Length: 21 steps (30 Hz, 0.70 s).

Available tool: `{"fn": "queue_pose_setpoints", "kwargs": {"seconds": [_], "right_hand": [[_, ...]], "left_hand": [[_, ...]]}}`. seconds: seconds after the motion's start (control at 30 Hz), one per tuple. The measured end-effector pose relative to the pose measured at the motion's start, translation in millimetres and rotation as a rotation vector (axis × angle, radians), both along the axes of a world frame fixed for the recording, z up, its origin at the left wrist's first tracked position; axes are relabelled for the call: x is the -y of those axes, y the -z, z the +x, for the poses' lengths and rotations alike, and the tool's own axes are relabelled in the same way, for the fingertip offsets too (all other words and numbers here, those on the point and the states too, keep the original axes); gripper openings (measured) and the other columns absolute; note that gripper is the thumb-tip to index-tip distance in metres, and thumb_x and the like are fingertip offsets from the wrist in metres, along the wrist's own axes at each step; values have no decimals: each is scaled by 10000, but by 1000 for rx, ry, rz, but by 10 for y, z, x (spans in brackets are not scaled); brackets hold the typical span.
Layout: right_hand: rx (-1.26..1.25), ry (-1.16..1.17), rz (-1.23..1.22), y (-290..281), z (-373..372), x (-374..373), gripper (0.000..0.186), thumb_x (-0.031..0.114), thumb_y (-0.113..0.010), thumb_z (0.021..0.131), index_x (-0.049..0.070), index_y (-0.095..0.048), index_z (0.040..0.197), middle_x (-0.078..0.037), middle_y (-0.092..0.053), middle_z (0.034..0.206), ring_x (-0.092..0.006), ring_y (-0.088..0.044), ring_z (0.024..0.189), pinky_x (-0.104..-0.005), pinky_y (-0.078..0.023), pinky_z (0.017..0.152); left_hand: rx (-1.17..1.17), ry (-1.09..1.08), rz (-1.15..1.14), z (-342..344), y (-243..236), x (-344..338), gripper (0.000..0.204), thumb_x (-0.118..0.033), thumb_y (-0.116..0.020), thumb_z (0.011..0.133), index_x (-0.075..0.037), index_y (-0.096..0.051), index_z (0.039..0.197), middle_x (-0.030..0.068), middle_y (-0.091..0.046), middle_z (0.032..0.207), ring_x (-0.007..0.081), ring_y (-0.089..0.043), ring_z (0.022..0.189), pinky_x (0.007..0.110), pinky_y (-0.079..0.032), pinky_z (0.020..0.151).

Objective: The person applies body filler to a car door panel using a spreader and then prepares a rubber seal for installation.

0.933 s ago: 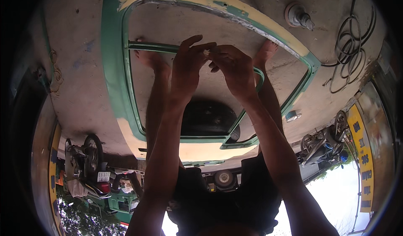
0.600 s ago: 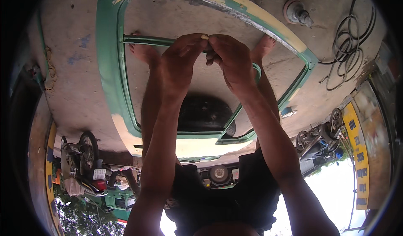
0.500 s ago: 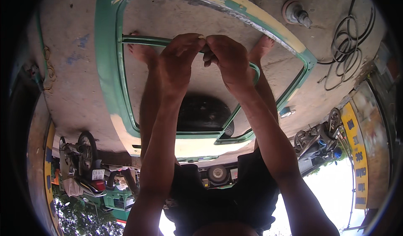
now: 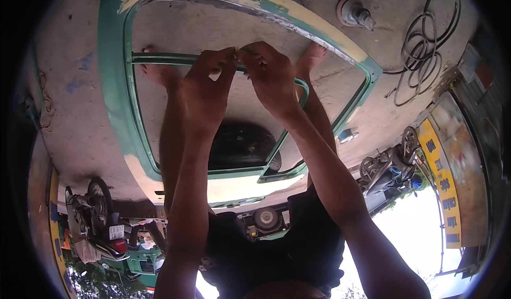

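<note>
My left hand [image 4: 209, 78] and my right hand [image 4: 268, 75] meet fingertip to fingertip, pinching a tiny pale piece [image 4: 236, 51] partly hidden by the fingers. They are over the slim green crossbar [image 4: 159, 58] of a vehicle door frame [image 4: 114, 81], painted green and cream, with bare patches along the top opening. A curved green rail runs down beside my right hand. My bare feet [image 4: 159, 72] show through the opening, and a black tyre [image 4: 239, 144] sits under the frame between my legs.
A round power tool [image 4: 351, 11] lies at upper right beside coiled black hose [image 4: 418, 54]. Motorcycles [image 4: 98, 214] [image 4: 391, 160] stand at lower left and right. A yellow signboard [image 4: 439, 182] lines the right side; thin cords [image 4: 45, 102] lie at far left, and a green vehicle [image 4: 143, 262] shows behind.
The whole view has shifted, so frame, hands and surroundings appear further left. Both hands stay joined at the fingertips, their fingers slightly re-angled around the small pale piece.
</note>
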State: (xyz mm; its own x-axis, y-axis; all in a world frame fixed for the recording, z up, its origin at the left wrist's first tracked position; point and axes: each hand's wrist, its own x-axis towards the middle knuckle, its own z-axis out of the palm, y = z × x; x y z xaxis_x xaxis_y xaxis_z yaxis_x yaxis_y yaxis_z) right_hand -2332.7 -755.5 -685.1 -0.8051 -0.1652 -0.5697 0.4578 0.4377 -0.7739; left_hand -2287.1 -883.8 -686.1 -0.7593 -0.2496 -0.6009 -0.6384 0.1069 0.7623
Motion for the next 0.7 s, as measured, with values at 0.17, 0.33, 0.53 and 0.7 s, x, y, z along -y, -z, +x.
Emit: {"fn": "queue_pose_setpoints", "kwargs": {"seconds": [0.17,0.33,0.53,0.7], "right_hand": [[115,-26,29,9,-31,-33,135,89,-620,903,-41,-606,934,-178,-671,845,-275,-700,776,-343,-538,664],[9,-101,47,43,-48,-58,168,120,-631,904,-44,-605,933,-183,-671,831,-280,-699,767,-341,-539,659],[216,-80,-79,40,-116,-122,183,143,-652,904,-28,-606,951,-135,-670,837,-206,-684,744,-311,-545,668],[216,-112,-206,140,-187,-237,175,103,-623,922,-17,-595,1047,-99,-653,941,-149,-660,833,-281,-554,766]], "left_hand": [[-72,118,-212,-31,8,-68,170,-48,-673,867,-46,-696,1036,57,-694,911,131,-648,789,268,-528,705],[-91,81,-282,-30,-2,-136,110,-69,-690,859,-51,-689,968,39,-690,890,124,-659,739,259,-531,593],[-144,110,-462,-41,3,-120,47,-87,-677,840,-73,-638,863,55,-641,793,199,-644,660,319,-511,576],[-101,49,-232,-41,0,-136,20,-88,-649,860,-74,-635,865,62,-644,831,206,-654,674,336,-505,583]]}}
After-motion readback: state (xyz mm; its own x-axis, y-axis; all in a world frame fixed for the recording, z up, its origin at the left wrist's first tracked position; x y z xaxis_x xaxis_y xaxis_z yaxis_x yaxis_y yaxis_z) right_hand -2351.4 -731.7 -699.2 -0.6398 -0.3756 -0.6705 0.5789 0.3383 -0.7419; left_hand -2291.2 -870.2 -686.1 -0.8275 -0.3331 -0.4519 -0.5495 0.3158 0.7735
